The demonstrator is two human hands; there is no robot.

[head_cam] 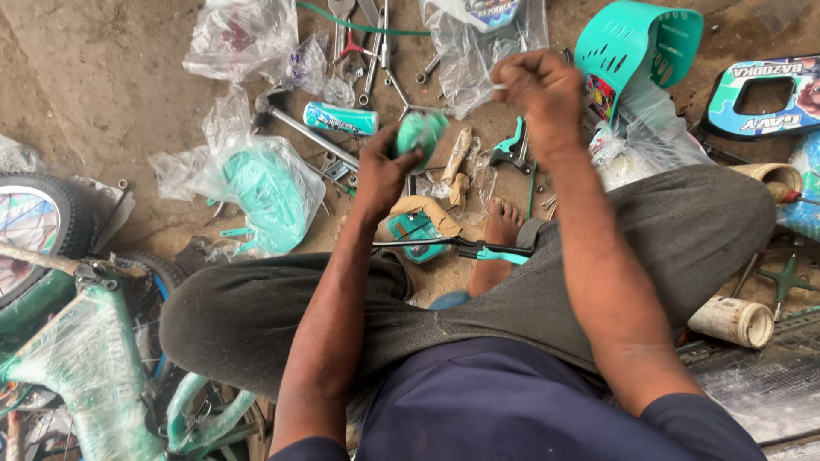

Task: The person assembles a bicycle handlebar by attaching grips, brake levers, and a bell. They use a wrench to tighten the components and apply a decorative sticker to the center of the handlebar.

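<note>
Between fingers of left hand (pixel 382 175): teal part (pixel 421 134), grip closed round it.

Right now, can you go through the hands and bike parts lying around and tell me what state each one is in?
Left hand: closed around a teal grip.
Teal grip: held up, off the ground.
Right hand: fingers pinched on something small, too small to tell.
Teal basket: unwrapped, tipped on its side.
Teal fender: wrapped in clear plastic.
Bike frame: wrapped in plastic film.
Brake lever: resting across the lap.
</note>
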